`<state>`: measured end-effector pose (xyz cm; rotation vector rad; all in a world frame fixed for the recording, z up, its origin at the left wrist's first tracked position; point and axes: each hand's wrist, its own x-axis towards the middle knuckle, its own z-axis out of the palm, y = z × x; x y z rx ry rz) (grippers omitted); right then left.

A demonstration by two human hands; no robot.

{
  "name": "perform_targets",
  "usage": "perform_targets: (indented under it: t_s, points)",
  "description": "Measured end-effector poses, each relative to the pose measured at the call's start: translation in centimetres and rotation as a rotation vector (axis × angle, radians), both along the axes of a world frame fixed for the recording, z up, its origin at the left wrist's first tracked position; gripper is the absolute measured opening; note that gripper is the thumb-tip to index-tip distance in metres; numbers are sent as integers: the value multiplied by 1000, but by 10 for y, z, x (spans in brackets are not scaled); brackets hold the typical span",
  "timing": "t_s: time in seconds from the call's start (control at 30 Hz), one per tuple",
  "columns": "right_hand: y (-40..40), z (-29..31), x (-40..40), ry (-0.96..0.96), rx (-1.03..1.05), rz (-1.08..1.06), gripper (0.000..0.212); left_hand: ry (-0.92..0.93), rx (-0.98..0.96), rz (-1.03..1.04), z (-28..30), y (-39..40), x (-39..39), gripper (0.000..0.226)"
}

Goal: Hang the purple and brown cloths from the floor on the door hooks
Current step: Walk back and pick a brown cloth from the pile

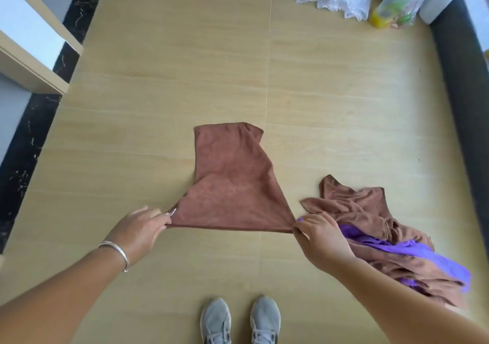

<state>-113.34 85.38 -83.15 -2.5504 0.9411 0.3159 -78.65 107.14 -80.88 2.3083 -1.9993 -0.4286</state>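
Both hands are pinching the near corners of a reddish-brown cloth [232, 182]: left hand [137, 228] on one corner, right hand [321, 235] on the other, its near edge pulled taut while the far end lies on the wood-look floor [164, 84]. Just right of it, a crumpled brown cloth [370, 211] sits heaped with a purple cloth [412, 251].

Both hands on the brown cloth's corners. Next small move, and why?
Probably lift it straight up, keeping both pinches. The left hand and right hand each pinch a near corner of the brown cloth, whose near edge is taut between them while its far end lies on the floor. No hooks are in view, so it must come clear of the floor before it is carried off.
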Motion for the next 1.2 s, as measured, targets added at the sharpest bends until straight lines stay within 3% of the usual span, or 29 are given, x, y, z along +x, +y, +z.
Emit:
perform_targets:
  t_s: [0.23, 0.33, 0.5, 0.6, 0.7, 0.93, 1.2]
  points:
    - [72, -76, -46, 167, 118, -4, 20, 121, 175, -49, -69, 64, -47, 36]
    - [93, -98, -65, 306, 193, 68, 27, 221, 444, 22, -92, 92, -66, 12]
    - [117, -114, -80, 471, 380, 157, 21, 308, 793, -125, -128, 122, -91, 22]
    - [118, -121, -79, 482, 404, 118, 23, 298, 856, -75, -140, 119, -89, 22]
    - [105, -129, -71, 409, 417, -30, 22, 333, 766, 143, -149, 105, -77, 19]
    - [44, -171, -14, 76, 370, -446, 14, 469, 312, 607, -193, 37, -31, 10]
    - [-60, -259, 61, -188, 241, -601, 17, 390, -60, 693, -282, -75, 46, 2]
